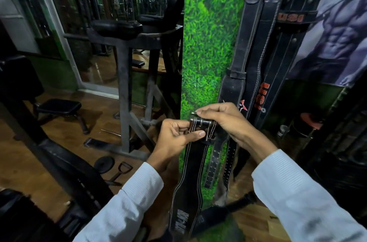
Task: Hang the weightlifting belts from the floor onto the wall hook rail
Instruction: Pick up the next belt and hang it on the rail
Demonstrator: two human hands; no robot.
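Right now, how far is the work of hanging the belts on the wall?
Done: at least two black belts already hang down the wall beside the green grass panel.

In hand: the left hand and right hand grip the buckle end of another belt; it is not on a hook yet.

Left: hanging this one. A dark strap lies on the floor, possibly another belt.

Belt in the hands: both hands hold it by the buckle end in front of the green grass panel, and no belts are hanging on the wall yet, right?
Not quite. The head view shows the left hand and right hand holding the belt at its buckle end before the green grass panel, but black belts already hang on the wall to the right.
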